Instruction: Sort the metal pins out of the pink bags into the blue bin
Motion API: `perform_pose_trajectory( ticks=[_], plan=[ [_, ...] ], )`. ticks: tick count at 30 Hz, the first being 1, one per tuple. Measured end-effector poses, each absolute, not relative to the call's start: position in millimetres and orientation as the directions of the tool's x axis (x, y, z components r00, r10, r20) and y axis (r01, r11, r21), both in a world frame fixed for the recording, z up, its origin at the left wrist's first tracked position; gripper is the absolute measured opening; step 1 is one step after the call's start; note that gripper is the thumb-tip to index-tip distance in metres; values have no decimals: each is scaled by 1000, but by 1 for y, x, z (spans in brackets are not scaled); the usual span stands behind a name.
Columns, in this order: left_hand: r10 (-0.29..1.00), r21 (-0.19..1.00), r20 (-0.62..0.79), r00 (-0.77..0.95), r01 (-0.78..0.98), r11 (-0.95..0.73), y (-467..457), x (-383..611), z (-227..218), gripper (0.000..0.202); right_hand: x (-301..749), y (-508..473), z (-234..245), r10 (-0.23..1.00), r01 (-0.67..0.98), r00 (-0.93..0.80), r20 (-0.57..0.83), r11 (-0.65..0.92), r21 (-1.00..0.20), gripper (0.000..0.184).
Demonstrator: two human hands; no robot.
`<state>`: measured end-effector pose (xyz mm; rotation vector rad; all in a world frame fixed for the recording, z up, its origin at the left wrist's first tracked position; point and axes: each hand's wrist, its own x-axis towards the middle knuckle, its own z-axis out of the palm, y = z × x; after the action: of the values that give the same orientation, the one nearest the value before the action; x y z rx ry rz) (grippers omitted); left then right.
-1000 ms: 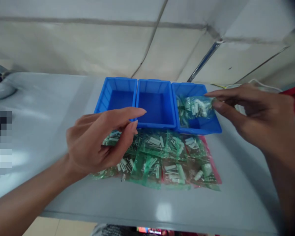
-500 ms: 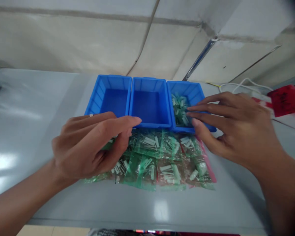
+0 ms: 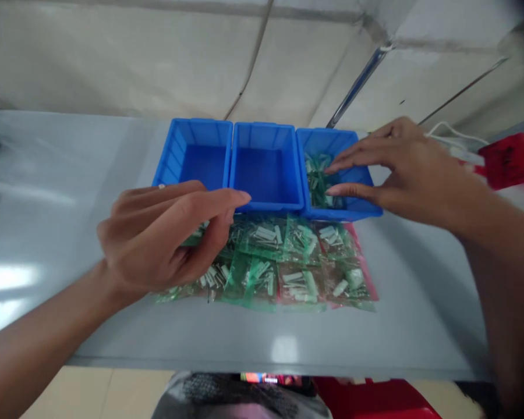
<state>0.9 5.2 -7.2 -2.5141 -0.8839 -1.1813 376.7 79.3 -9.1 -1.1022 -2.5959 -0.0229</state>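
Note:
Three blue bins stand side by side on a grey table (image 3: 91,174). The left bin (image 3: 196,157) and middle bin (image 3: 266,169) show bare bottoms. The right bin (image 3: 353,209) holds small green bags of white parts (image 3: 317,177). My right hand (image 3: 402,169) hovers over that bin's front right, fingers stretched out and apart, holding nothing. Several more green and pink bags (image 3: 288,262) lie in rows in front of the bins. My left hand (image 3: 166,238) rests on the left end of that pile, fingers curled with the thumb pinching toward a bag.
A red object (image 3: 506,160) and white cables (image 3: 449,145) lie at the table's right rear. A tiled wall rises behind the bins. The table's front edge runs along the bottom, with dark and red things below it.
My right hand carried a bag over the right bin, let it go inside, and now hovers with fingers spread. My left hand stayed on the pile's left end.

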Motion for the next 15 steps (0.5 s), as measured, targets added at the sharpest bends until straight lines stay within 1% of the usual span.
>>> perform_pose_trajectory(
  ticks=[1,2,3,4,6,8,10,11,12,13,15],
  plan=[
    [410,44,780,472,613,-789,4,1,-10,26,377,88,-8,697,684,-688,203,716,-140,80],
    [399,39,791,463,613,-789,3,0,-13,28,376,97,-6,701,685,-694,161,713,-150,89],
    [400,41,796,454,620,-784,3,0,-15,30,375,103,-5,706,690,-697,126,708,-152,95],
    [413,49,793,448,629,-776,2,-1,-16,31,374,108,-3,703,687,-705,93,709,-161,96],
    [446,70,775,447,641,-765,1,-1,-17,31,373,114,3,696,680,-711,97,716,-160,95],
    [441,69,780,445,639,-766,3,-1,-15,29,373,116,10,698,684,-701,148,716,-139,92],
    [411,51,798,440,631,-774,6,0,-14,28,375,120,12,710,710,-681,179,701,-76,94],
    [403,51,805,436,626,-778,8,1,-14,28,375,123,11,711,717,-682,170,696,-34,96],
    [420,78,801,427,621,-780,9,1,-14,28,376,126,8,711,720,-687,152,694,10,96],
    [460,132,788,410,616,-776,10,0,-16,27,375,128,5,711,722,-690,134,690,52,93],
    [586,299,729,353,606,-737,11,-2,-20,21,372,132,-2,727,737,-676,124,668,103,77]
  ],
)
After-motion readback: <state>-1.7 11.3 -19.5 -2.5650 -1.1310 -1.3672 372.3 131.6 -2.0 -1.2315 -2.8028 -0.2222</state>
